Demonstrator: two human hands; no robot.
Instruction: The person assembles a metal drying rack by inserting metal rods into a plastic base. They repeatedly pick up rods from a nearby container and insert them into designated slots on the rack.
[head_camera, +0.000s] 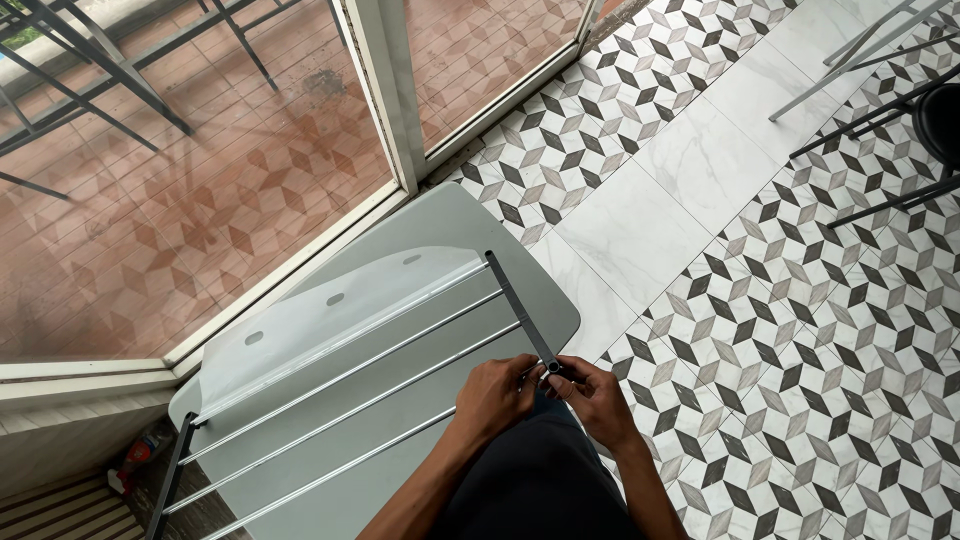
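A metal rack (400, 350) of thin silver rods between two dark end bars lies over a grey flat panel (440, 215). My left hand (497, 395) and my right hand (598, 398) meet at the near end of the right dark bar (520, 305), fingers pinched around its tip and a rod end. Both hands touch the bar's end piece; what small part sits between the fingertips is too small to tell. A dark cloth or garment (540, 480) lies below my wrists.
A glass sliding door with a white frame (385, 100) stands at the left, with a brick terrace behind it. The floor has patterned black-and-white tiles (780, 300). Dark chair legs (880, 110) stand at the upper right. A small red-capped bottle (135, 460) lies at the lower left.
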